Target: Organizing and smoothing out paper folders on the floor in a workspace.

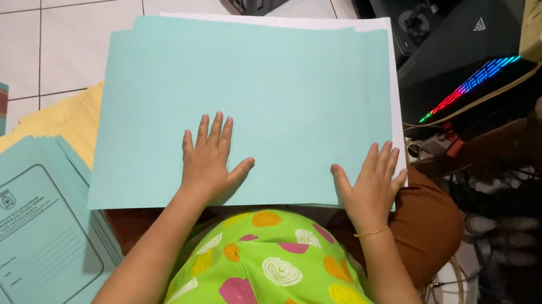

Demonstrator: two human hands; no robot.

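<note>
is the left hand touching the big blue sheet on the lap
Touching. The head view shows the left hand lying palm down, fingers spread, flat on the light blue sheet, no gap visible.

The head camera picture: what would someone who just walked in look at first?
Probably the big light-blue paper sheet in the middle, with the left hand and the right hand pressed flat on its lower edge. Below it comes the bright green dress with coloured circles. At lower left lies a pile of printed blue folders, and at upper right a strip of rainbow lights glows.
</note>
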